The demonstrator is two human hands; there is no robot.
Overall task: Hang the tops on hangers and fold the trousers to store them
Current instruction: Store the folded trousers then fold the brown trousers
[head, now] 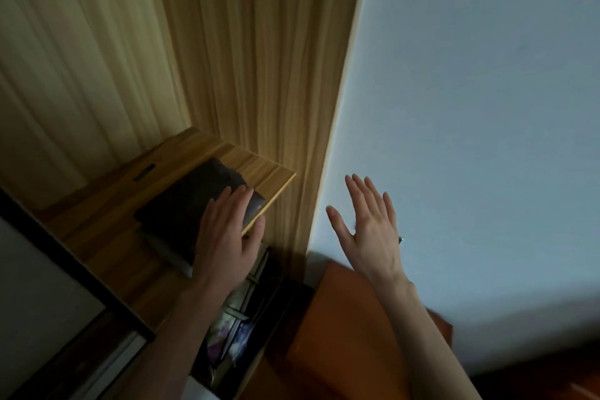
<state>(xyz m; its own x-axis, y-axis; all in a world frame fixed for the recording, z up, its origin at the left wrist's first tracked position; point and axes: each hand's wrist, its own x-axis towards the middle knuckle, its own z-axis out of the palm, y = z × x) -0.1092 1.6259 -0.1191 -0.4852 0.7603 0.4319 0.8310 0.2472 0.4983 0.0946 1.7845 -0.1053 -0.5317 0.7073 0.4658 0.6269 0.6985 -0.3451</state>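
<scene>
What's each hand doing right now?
Left hand: open, fingers straight, flat on the folded dark trousers on the shelf.
Right hand: open, fingers spread, holding nothing.

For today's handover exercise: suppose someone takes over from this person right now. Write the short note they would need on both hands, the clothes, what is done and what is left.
Left hand: open, fingers straight, resting flat on the folded dark trousers.
Right hand: open, fingers spread, raised in front of the white wall, holding nothing.
Trousers: folded, lying on a small stack on the wooden shelf inside the wardrobe, near its front edge.
More clothes show in the space below the shelf; too dark to tell what they are.
Done: these trousers are folded and stored.
Left: take the left hand away. No tops or hangers are in view, so check those.
</scene>
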